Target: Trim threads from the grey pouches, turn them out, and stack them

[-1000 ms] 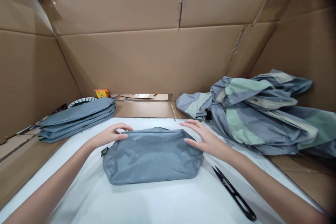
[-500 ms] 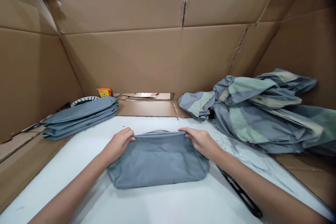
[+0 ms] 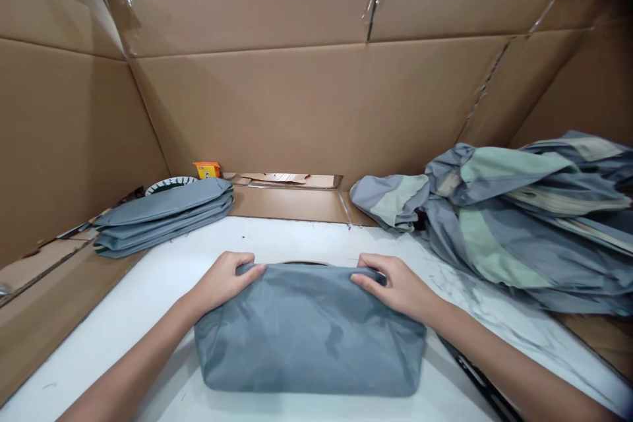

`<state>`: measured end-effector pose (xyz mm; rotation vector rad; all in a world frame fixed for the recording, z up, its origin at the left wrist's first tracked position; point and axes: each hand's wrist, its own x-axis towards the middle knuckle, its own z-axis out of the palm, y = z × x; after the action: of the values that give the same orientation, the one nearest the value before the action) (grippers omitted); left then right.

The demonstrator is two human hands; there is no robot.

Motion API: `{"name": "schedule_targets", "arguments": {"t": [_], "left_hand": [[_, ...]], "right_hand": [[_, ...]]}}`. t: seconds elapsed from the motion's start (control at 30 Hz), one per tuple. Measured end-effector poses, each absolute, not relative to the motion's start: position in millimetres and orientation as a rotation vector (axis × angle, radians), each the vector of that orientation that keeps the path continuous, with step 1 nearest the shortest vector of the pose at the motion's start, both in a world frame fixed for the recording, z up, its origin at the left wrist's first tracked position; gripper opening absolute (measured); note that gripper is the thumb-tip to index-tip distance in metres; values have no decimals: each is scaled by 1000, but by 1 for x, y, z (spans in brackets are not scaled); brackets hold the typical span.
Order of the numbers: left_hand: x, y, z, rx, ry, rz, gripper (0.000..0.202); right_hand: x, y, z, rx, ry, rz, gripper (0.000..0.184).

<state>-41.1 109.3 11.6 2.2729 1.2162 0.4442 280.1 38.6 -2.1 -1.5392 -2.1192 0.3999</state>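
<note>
A grey-blue fabric pouch (image 3: 311, 336) stands upright before me on the white table. My left hand (image 3: 230, 280) pinches its upper edge near the left corner, thumb on the near side and fingers behind. On the right part of the same edge, my right hand (image 3: 390, 283) grips the cloth in the same way. The curved rim of something pale and dark (image 3: 302, 263) peeks out just behind the pouch; the rest of it is hidden. Under my right forearm lies a long black slotted strip (image 3: 477, 379), partly covered by the arm.
Folded grey-blue pouches (image 3: 165, 219) lie stacked at the left. Behind them are a striped round rim (image 3: 171, 183) and an orange-yellow packet (image 3: 208, 170). Crumpled grey and green fabric pieces (image 3: 499, 244) heap up at the right. Tall cardboard walls (image 3: 257, 112) enclose the table (image 3: 277, 231).
The pouch has come nearer and lower, and its front looks larger. My thumbs now show on its near side. The view has turned slightly left.
</note>
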Motion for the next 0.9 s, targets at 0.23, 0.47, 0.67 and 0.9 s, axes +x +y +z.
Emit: {"name": "schedule_targets", "arguments": {"t": [0.23, 0.47, 0.67, 0.9], "left_hand": [[-48, 108, 22, 1900, 819, 361, 40], [-62, 115, 12, 1437, 795, 265, 53], [-50, 119, 8, 1575, 910, 323, 39], [-34, 116, 26, 1704, 778, -84, 58]], "right_hand": [[275, 40, -5, -1387, -2071, 939, 47], [279, 40, 3, -1327, -2000, 1243, 44], [275, 31, -2, -1203, -2186, 569, 32], [266, 7, 23, -618, -2262, -476, 14]]}}
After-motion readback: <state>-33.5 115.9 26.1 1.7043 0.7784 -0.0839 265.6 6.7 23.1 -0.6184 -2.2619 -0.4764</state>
